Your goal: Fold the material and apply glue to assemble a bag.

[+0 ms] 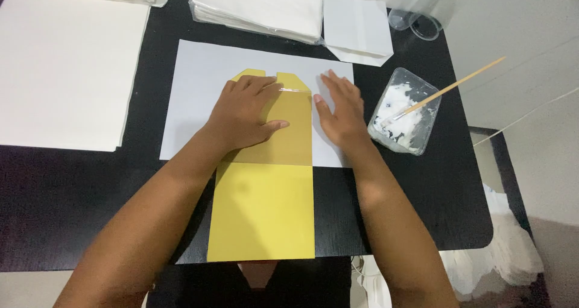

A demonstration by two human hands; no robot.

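A yellow paper piece (265, 208) lies on a white sheet (199, 73) on the black table, its upper part folded over with a shiny wet strip near the top edge. My left hand (244, 112) presses flat on the folded upper part, fingers spread. My right hand (341, 112) rests flat on the white sheet just right of the yellow fold, touching its edge or very close to it. Neither hand holds anything.
A clear plastic tub of white glue (405, 112) with a wooden stick (458, 85) in it stands to the right. Stacks of white paper (259, 6) lie at the back, a large white sheet (60, 66) at the left, a clear cup (416, 21) at the back right.
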